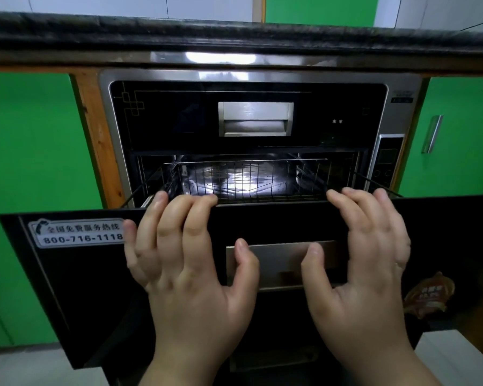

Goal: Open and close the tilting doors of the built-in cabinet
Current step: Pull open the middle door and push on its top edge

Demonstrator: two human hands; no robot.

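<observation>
The built-in cabinet is a steel-framed appliance with two black glass doors. Its upper door (pixel 179 121) is closed and has a recessed steel handle (pixel 255 118). The lower door (pixel 81 288) stands out toward me, and a wire rack (pixel 246 176) shows in the lit cavity behind it. My left hand (pixel 187 263) lies on the lower door's face, its fingertips hooked over the top edge and its thumb by the recessed handle (pixel 279 263). My right hand (pixel 365 260) mirrors it, fingers over the top edge and thumb on the handle recess.
A dark stone countertop (pixel 234 29) overhangs the appliance. Green cupboard doors (pixel 31 151) flank it, the right one with a steel pull (pixel 431 133). A control panel (pixel 388 160) sits on the right of the frame. A sticker (pixel 78 232) with a phone number is on the lower door.
</observation>
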